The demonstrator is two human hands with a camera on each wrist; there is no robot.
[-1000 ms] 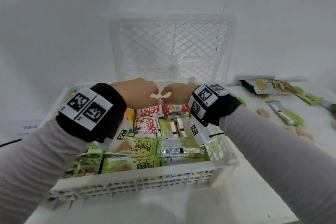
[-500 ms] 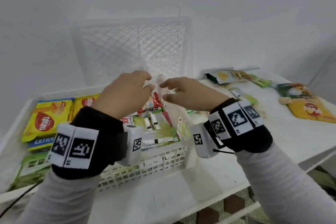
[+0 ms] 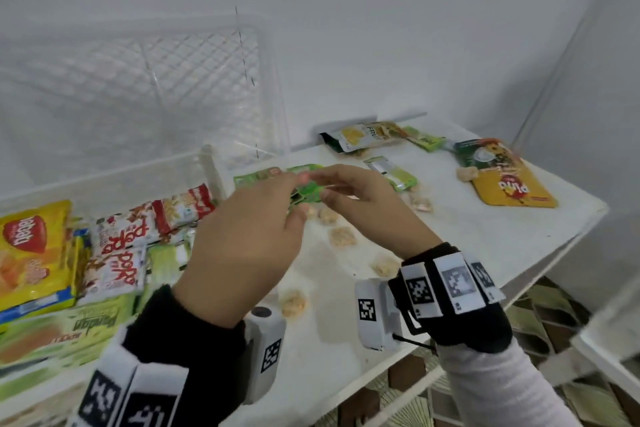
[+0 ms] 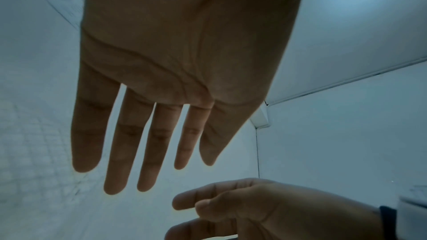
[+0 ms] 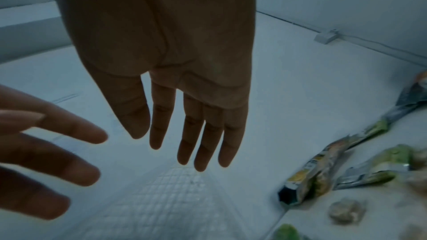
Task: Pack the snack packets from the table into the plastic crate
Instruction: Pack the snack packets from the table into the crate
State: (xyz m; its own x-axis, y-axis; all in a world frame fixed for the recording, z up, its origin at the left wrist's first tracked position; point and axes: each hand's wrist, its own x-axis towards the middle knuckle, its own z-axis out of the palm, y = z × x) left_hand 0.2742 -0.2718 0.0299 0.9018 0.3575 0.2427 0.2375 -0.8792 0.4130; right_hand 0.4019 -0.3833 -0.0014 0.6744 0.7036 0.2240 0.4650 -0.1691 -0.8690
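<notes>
head view: your left hand (image 3: pixel 242 236) and right hand (image 3: pixel 363 204) hang side by side over the white bench (image 3: pixel 467 236), just right of the plastic crate (image 3: pixel 207 163), both empty, fingers loose and spread. the crate already carries a yellow packet (image 3: pixel 31 253) and red-and-white packets (image 3: pixel 117 253). a green packet (image 3: pixel 304 189) lies on the bench right beneath your fingertips; farther right sit a fruit pouch (image 3: pixel 363 135) and an orange pouch (image 3: pixel 509 180), with loose pale snack pieces (image 3: pixel 341 236) scattered between.

left wrist view: your left palm (image 4: pixel 184 52) is flat, fingers straight and apart, holding nothing; the right hand (image 4: pixel 265 207) sits below, loosely curled and empty.

right wrist view: right fingers (image 5: pixel 189 130) hang straight and wide, with the fruit pouch (image 5: pixel 307 176) off to the side on the bench.

these packets are likely light, crinkly and slick, with crushable contents, so pinch the green one by its sealed edge, not its belly.
</notes>
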